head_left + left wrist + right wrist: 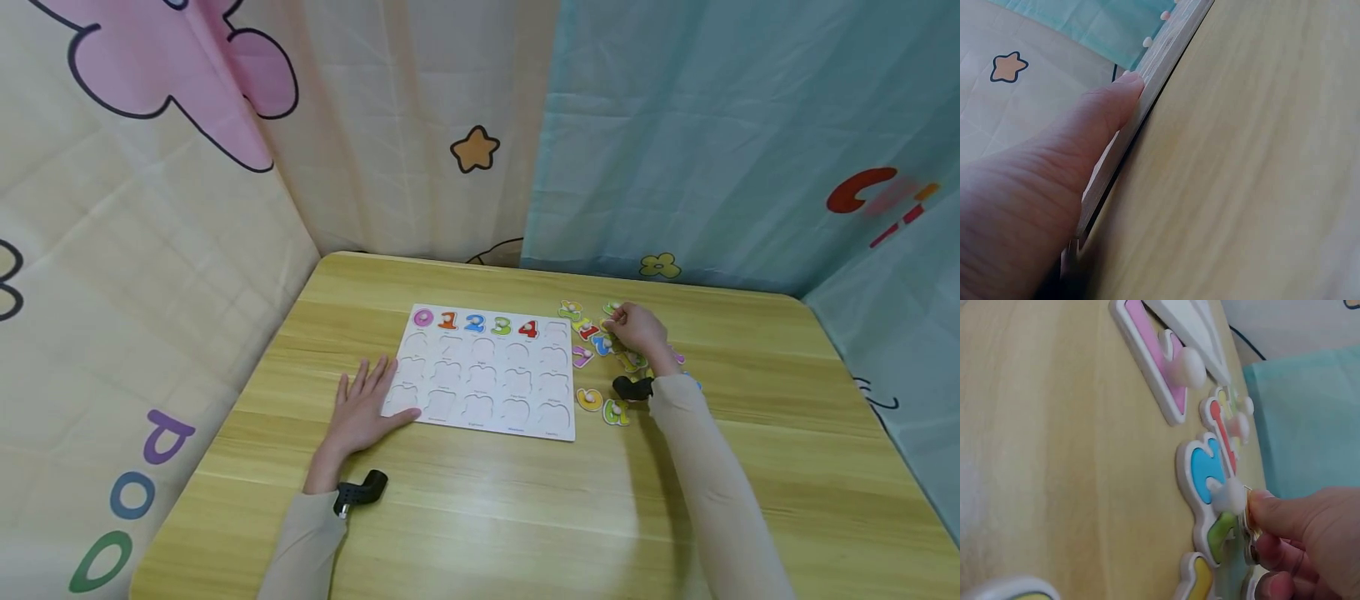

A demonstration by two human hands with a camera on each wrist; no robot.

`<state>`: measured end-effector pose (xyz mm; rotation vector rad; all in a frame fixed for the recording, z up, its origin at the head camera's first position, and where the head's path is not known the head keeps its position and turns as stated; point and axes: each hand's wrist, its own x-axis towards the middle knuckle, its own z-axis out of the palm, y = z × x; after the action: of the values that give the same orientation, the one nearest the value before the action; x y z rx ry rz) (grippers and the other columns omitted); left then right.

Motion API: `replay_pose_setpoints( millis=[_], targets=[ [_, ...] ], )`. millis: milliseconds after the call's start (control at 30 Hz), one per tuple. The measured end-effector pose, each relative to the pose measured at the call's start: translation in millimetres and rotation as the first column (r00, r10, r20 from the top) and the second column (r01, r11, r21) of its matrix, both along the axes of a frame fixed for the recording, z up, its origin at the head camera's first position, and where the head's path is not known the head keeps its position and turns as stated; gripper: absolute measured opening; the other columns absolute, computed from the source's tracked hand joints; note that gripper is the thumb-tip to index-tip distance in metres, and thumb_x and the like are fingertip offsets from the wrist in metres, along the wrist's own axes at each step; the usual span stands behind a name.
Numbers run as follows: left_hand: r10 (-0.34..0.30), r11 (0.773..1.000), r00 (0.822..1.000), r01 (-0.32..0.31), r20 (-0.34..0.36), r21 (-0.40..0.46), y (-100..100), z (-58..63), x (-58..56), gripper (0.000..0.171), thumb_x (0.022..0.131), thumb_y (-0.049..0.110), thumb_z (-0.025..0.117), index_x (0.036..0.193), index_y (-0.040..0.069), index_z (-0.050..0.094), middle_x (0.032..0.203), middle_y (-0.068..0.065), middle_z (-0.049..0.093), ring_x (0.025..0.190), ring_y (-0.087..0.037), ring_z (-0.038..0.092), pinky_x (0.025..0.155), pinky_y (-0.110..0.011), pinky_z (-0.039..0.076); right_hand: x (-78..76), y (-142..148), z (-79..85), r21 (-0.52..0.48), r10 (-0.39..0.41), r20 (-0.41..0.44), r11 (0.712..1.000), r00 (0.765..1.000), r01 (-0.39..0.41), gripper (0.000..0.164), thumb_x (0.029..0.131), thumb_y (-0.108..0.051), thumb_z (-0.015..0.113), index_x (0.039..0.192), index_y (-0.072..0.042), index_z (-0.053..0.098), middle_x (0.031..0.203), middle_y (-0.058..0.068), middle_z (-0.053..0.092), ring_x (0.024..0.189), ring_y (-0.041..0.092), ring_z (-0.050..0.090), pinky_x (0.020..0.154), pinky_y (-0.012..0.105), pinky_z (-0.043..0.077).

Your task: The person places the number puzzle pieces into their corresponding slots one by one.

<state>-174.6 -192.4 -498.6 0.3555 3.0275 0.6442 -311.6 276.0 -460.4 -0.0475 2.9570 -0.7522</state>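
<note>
The right hand (637,329) has thumb and fingertips drawn together, pinching a number piece (1249,519) by its rim, as far as the right wrist view tells. That piece shows nearly edge-on, so which number it bears cannot be read. It is among the loose pieces, right of the board. A pinch on the rim could slip; taking a piece by its knob would probably give a surer hold and leave the face in sight.

Just beside the fingertips lies a blue piece (1205,472) with its own white knob (1229,497), and next to that a red piece (1222,434). They crowd closely, so a straight lift should disturb them less than a sideways pull. The black wrist camera (632,388) hangs over the near part of the cluster; raising the wrist would help it clear the pieces.

Farther left, the left hand (362,415) is spread, its fingers at the left edge of the board (466,375) and its thumb on the near edge. Light, flat pressure there should steady the board on the bench (487,517) without tipping it.
</note>
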Motion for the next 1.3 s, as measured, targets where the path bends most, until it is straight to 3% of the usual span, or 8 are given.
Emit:
replay_pose_setpoints(
  millis=[167, 400, 600, 800, 1033, 1300],
  targets=[
    [-0.003, 1.000, 1.000, 0.003, 0.008, -0.004, 0.6, -0.5, -0.5, 0.099, 0.082, 0.070, 0.052, 0.153, 0.010, 0.016, 0.157, -0.012, 0.011, 0.142, -0.036, -0.003, 0.108, -0.056, -0.010, 6.2, -6.4, 8.9, 0.004, -0.003, 0.003, 1.000, 1.000, 0.003, 0.030, 0.096, -0.029, 0.056, 0.094, 0.001, 0.056, 0.080, 0.011, 0.057, 0.068, 0.024, 0.051, 0.060, 0.036, 0.041],
    [0.001, 1.000, 1.000, -0.001, 0.005, 0.001, -0.8, 0.0, -1.7, 0.099, 0.083, 0.069, 0.052, 0.153, 0.009, 0.015, 0.157, -0.012, 0.010, 0.142, -0.035, -0.004, 0.107, -0.056, -0.011, 4.6, -42.6, 10.4, -0.123, 0.073, 0.029, 0.990, 0.997, -0.069, 0.035, 0.097, -0.032, 0.054, 0.093, 0.002, 0.054, 0.075, 0.010, 0.053, 0.061, 0.021, 0.048, 0.062, 0.034, 0.042],
    [0.002, 1.000, 1.000, -0.002, 0.018, 0.000, -0.5, -1.7, -1.5, 0.100, 0.083, 0.071, 0.049, 0.153, 0.011, 0.014, 0.158, -0.012, 0.008, 0.142, -0.034, -0.006, 0.107, -0.054, -0.013, 1.8, -72.8, 4.2, -0.096, 0.101, 0.060, 0.991, 0.993, -0.095, 0.033, 0.095, -0.036, 0.055, 0.087, -0.004, 0.050, 0.066, 0.006, 0.050, 0.051, 0.018, 0.049, 0.048, 0.029, 0.041],
    [0.006, 1.000, 1.000, -0.005, 0.016, -0.005, -0.6, -1.7, -0.4, 0.098, 0.083, 0.070, 0.050, 0.153, 0.011, 0.014, 0.158, -0.011, 0.008, 0.142, -0.034, -0.006, 0.107, -0.054, -0.013, -2.3, -85.5, -0.7, -0.045, 0.086, 0.087, 0.996, 0.992, -0.082, 0.035, 0.093, -0.040, 0.059, 0.085, -0.008, 0.050, 0.065, 0.003, 0.045, 0.052, 0.019, 0.047, 0.045, 0.030, 0.039],
    [0.005, 1.000, 1.000, -0.005, 0.005, 0.001, -0.9, -0.9, -0.7, 0.098, 0.084, 0.068, 0.052, 0.153, 0.009, 0.015, 0.157, -0.012, 0.010, 0.142, -0.035, -0.004, 0.107, -0.055, -0.012, -7.0, -83.5, -2.9, -0.201, 0.042, 0.207, 0.980, 0.977, 0.000, 0.036, 0.090, -0.040, 0.064, 0.092, -0.005, 0.053, 0.063, 0.004, 0.038, 0.047, 0.017, 0.040, 0.039, 0.030, 0.045],
    [0.000, 1.000, 1.000, 0.000, 0.009, 0.011, 0.2, -1.5, -1.1, 0.098, 0.084, 0.067, 0.053, 0.153, 0.008, 0.015, 0.157, -0.013, 0.010, 0.142, -0.036, -0.004, 0.107, -0.055, -0.012, -8.9, -81.2, -6.1, -0.230, 0.015, 0.254, 0.972, 0.967, 0.046, 0.036, 0.090, -0.041, 0.064, 0.087, -0.006, 0.055, 0.064, 0.005, 0.043, 0.048, 0.017, 0.042, 0.041, 0.028, 0.042]
  ],
)
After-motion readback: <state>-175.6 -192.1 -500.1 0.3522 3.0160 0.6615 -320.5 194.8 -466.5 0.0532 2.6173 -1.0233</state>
